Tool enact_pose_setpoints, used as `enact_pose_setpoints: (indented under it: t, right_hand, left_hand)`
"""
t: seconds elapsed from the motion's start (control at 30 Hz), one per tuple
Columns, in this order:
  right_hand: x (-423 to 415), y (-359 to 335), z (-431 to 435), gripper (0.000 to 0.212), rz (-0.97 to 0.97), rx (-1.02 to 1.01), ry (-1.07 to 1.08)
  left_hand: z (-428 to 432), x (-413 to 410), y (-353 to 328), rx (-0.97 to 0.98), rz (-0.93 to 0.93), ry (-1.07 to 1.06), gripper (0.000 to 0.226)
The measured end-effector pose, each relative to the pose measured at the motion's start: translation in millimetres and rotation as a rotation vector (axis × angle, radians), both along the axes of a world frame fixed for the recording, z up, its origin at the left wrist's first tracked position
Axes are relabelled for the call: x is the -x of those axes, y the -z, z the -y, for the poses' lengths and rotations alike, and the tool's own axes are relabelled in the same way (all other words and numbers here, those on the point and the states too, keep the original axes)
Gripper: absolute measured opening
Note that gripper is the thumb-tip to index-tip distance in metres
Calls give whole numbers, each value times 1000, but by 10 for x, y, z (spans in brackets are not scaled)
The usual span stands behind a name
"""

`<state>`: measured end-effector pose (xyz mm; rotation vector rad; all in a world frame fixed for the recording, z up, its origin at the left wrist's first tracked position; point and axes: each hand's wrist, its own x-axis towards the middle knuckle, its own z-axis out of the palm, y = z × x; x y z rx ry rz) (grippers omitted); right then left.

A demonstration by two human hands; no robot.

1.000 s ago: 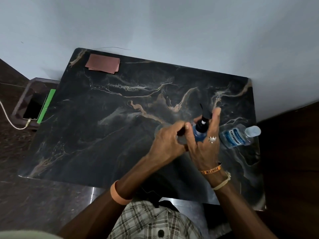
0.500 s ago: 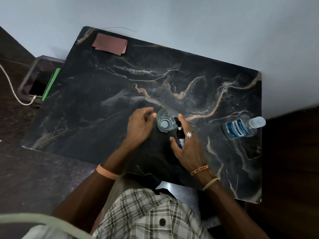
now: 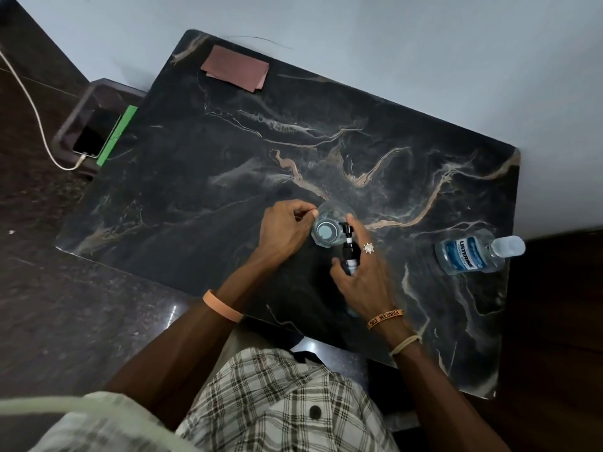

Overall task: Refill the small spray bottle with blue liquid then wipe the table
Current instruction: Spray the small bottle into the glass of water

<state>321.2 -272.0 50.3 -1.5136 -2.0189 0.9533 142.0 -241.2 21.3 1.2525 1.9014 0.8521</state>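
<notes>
Your left hand had let go of the spray bottle and curled up; I could not tell if it pinched anything. Your right hand gripped the spray bottle, with the glass just past that grip. To open it well, I think you needed it upright and steady.

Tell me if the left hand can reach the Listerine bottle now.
Probably not directly: between the left hand and the Listerine bottle lie the glass and the right hand holding the small spray bottle.
</notes>
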Motion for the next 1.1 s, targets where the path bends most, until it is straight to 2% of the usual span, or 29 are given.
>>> enact_pose_setpoints:
  t: [0.2,0.33,0.5,0.7,0.77,0.87,1.03,1.1]
  right_hand:
    - [-4,-14,-7,75,-11,34,17]
    - [3,-16,-2,64,-13,10,9]
    - [33,-14,18,82,-86,12,69]
    - [42,-33,46,83,-88,-50,62]
    - [36,-28,21,79,-62,-66,53]
    - [40,-14,-21,70,77,-42,7]
    - [28,-3,-12,75,1,-69,59]
    - [19,2,-38,71,64,-59,26]
  left_hand:
    - [23,-18,48,-14,5,-15,14]
    - [28,-15,33,-10,5,-9,14]
    - [28,-10,19,-12,4,-4,15]
    - [34,-16,22,-21,-3,-3,16]
    - [35,-14,20,-25,3,-7,15]
    - [34,-22,15,-17,0,-6,15]
    - [36,-15,13,-17,16,-6,16]
    - [36,-16,10,-16,21,-5,16]
